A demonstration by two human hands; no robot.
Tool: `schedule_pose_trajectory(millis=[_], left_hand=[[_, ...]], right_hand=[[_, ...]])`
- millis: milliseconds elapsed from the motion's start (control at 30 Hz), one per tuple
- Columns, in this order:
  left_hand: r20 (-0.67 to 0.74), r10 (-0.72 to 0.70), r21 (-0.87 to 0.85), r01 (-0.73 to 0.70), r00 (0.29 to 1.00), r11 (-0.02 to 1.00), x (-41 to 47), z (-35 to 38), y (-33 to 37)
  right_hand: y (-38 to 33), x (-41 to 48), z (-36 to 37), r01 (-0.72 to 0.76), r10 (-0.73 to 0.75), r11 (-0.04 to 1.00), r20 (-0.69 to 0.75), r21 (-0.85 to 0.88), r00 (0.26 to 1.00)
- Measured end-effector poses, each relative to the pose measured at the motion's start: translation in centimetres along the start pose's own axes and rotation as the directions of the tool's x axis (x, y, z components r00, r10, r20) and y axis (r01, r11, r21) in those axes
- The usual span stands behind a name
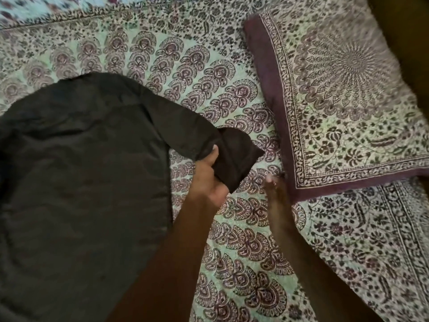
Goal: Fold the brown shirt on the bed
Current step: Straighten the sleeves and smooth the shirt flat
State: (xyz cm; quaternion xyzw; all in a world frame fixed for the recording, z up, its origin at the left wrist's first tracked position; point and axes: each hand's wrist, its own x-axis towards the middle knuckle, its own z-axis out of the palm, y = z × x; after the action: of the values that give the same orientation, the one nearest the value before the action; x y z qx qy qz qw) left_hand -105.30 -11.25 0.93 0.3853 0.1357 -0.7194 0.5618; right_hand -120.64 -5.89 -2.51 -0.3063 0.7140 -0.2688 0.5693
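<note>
Shirt sleeve (234, 156) — gripped by left hand (207, 180).

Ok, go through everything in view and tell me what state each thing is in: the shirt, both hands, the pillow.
Brown shirt: spread flat on the bed, body not yet folded.
Sleeve: stretched out sideways, its end bunched.
Left hand: grips the sleeve end, thumb on top.
Right hand: blurred, fingers look straight, holding nothing, near the pillow's corner.
Pillow: lying flat on the bedspread.
Bedspread: laid out under the shirt.
</note>
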Motion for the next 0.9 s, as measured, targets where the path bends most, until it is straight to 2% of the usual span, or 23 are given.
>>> schedule_pose_trajectory(millis=[67, 133, 167, 233, 333, 400, 533, 667, 800, 900], left_hand=[[0.058, 0.012, -0.013, -0.012, 0.998, 1.0, -0.2, 0.2, 0.3], [0.118, 0.007, -0.023, -0.005, 0.993, 1.0, -0.2, 0.6, 0.5], [0.139, 0.008, -0.025, -0.005, 0.99, 1.0, -0.1, 0.7, 0.7], [0.169, 0.012, -0.018, -0.01, 0.985, 1.0, 0.1, 1.0, 1.0], [0.193, 0.014, 0.002, -0.014, 0.981, 1.0, 0.2, 1.8, 1.5], [0.193, 0.025, -0.009, -0.023, 0.981, 1.0, 0.6, 2.3, 1.7], [0.175, -0.029, 0.002, 0.029, 0.984, 1.0, 1.7, 3.7, 2.1], [0.136, -0.068, 0.015, 0.066, 0.988, 0.998, 3.2, 5.5, 1.6], [0.075, -0.066, 0.025, 0.064, 0.995, 0.998, 5.4, 7.6, 0.5], [-0.001, -0.067, 0.084, 0.067, 0.998, 0.994, 7.3, 8.5, -0.5]], right_hand=[[-0.6, 1.6, 1.2, -0.276, 0.237, 0.915, 0.163, 0.294, 0.958], [-1.7, 2.5, 2.3, -0.416, 0.272, 0.715, 0.324, 0.562, 0.906], [-2.2, 2.8, 2.8, -0.424, 0.221, 0.644, 0.375, 0.637, 0.9], [-3.3, 2.9, 3.6, -0.386, 0.075, 0.573, 0.423, 0.723, 0.903], [-5.4, 3.2, 3.6, -0.339, -0.128, 0.569, 0.488, 0.749, 0.864], [-6.4, 4.1, 2.4, -0.198, -0.198, 0.654, 0.417, 0.731, 0.887], [-8.4, 6.2, -1.3, 0.128, -0.272, 0.786, 0.152, 0.605, 0.95], [-11.6, 7.1, -4.5, 0.36, -0.395, 0.764, -0.052, 0.535, 0.917], [-14.3, 8.0, -7.0, 0.433, -0.463, 0.713, -0.094, 0.551, 0.881], [-15.1, 9.1, -8.4, 0.544, -0.501, 0.742, -0.216, 0.392, 0.838]])
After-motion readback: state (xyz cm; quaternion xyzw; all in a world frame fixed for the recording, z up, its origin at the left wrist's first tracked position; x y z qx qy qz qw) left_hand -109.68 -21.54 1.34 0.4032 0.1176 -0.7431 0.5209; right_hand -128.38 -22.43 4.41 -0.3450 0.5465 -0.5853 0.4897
